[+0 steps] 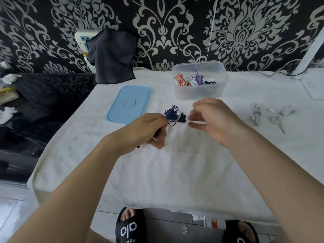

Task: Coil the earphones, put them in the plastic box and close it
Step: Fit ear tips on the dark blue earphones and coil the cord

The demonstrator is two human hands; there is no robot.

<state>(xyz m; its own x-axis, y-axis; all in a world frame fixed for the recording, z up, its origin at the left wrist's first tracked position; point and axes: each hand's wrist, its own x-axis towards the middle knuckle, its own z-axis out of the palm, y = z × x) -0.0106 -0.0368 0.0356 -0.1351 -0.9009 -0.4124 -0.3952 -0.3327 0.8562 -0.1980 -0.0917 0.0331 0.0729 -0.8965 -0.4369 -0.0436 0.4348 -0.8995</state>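
My left hand [149,128] pinches a coiled bundle of dark blue earphones [172,114] above the white cloth. Just right of the bundle, my right hand [210,118] hovers with its fingers apart and blurred, and I cannot tell whether they touch the cord. The clear plastic box [182,93] stands open behind my hands, with red-white, white, purple and black coiled earphones inside. Its light blue lid [129,104] lies flat to the left of the box.
Two coiled white earphones [256,114] [278,116] lie on the cloth at the right. A dark cloth [112,57] hangs over a power strip at the back left. A white device [313,86] sits at the far right edge. The table's front edge is near my feet.
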